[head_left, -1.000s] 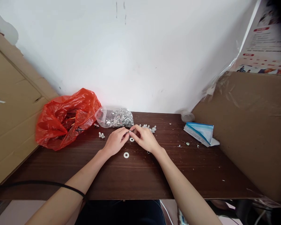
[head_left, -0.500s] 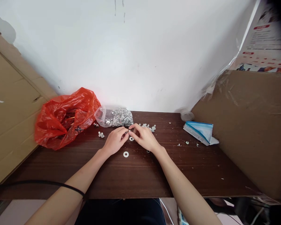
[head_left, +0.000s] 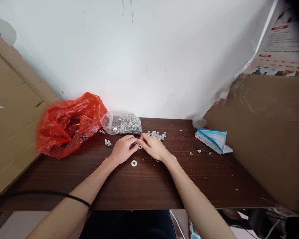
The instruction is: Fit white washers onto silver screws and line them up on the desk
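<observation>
My left hand (head_left: 123, 149) and my right hand (head_left: 153, 146) meet fingertip to fingertip over the dark wooden table (head_left: 144, 186). Both are pinched shut on a small metal fastener (head_left: 137, 143) held between them; its exact shape is too small to tell. A white washer (head_left: 140, 147) lies just under the fingertips, and a second washer (head_left: 134, 163) lies nearer to me. Several loose screws (head_left: 156, 134) sit just beyond my right hand. Two more screws (head_left: 107, 143) lie left of my left hand.
A clear bag of metal hardware (head_left: 123, 124) and a red plastic bag (head_left: 69, 122) lie at the back left. A blue-and-white packet (head_left: 213, 139) lies at the right. Cardboard sheets (head_left: 12, 109) flank both sides. A black cable (head_left: 40, 194) crosses my left forearm.
My hands have dropped slightly toward the table, fingertips still pinched together. Nothing else has moved.
</observation>
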Available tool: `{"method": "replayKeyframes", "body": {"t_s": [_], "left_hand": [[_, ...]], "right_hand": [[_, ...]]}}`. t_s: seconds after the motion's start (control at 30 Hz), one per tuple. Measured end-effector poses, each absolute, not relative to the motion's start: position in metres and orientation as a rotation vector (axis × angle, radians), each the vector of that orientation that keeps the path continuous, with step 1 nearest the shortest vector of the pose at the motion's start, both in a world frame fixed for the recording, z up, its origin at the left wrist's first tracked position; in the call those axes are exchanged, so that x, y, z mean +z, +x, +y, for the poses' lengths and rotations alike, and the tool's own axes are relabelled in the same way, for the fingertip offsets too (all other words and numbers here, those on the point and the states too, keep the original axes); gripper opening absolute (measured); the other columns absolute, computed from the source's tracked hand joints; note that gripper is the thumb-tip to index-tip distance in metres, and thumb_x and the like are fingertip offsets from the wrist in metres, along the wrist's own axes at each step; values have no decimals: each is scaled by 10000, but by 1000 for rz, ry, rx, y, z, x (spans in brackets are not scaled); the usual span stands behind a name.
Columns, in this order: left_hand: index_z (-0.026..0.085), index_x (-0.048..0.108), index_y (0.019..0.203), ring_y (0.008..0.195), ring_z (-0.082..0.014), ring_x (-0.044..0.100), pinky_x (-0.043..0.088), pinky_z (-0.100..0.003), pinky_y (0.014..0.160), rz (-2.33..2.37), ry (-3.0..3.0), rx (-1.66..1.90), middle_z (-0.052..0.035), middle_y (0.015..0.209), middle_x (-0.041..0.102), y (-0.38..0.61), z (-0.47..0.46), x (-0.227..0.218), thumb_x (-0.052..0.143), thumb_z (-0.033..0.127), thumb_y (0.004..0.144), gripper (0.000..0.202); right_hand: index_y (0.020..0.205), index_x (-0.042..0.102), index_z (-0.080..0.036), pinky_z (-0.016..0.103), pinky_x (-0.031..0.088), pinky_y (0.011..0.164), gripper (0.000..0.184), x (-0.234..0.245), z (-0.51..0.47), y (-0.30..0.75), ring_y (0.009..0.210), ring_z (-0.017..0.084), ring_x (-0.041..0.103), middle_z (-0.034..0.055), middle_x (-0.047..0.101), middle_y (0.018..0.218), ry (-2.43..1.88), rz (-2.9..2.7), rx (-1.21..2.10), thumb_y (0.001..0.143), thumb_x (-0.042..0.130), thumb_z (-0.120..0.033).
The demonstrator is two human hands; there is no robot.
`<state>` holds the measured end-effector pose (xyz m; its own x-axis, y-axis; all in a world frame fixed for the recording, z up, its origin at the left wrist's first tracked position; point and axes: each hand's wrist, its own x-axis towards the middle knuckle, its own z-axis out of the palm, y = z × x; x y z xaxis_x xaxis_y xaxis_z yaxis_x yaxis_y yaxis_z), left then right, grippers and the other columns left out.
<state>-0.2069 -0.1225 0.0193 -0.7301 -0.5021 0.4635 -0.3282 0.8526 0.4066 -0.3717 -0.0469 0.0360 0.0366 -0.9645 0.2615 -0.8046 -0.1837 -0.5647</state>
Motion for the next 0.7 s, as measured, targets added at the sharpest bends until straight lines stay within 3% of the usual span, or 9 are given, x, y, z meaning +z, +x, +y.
{"method": "replayKeyframes", "body": {"t_s": [0.1,0.27,0.43,0.6,0.7], "left_hand": [[175,631,835,655,-113,471,368,-230,613,-2445,598,-376,-6,736,533,-207,-123,19,514,211,877,129],[172,631,857,657,-107,475,368,-220,604,-2428,623,-411,-6,770,546,-205,-123,20,531,183,859,100],[170,623,796,658,-111,474,362,-227,599,-2446,601,-365,-9,757,544,-205,-123,21,520,211,873,135],[173,643,863,663,-114,483,370,-229,602,-2434,612,-373,-18,780,560,-206,-124,20,520,215,871,130],[176,641,857,668,-115,479,373,-229,607,-2449,601,-353,-16,774,555,-206,-124,19,525,205,864,120]], "right_hand": [[741,491,-183,227,308,581,378,37,-47,-372,570,114,500,-3,568,637,-2057,1849,-880,977,310,-418],[911,507,-205,206,286,551,209,38,-46,-371,551,105,489,-47,563,619,-2047,1813,-887,909,491,-414],[686,484,-173,222,276,554,426,36,-47,-372,542,98,450,-8,532,606,-2093,1837,-867,968,325,-451],[922,528,-202,207,285,547,278,39,-45,-374,539,102,479,-48,557,607,-2061,1797,-900,907,479,-475],[859,533,-194,213,285,548,275,39,-46,-373,542,104,478,-32,555,615,-2098,1793,-879,934,433,-440]]}}
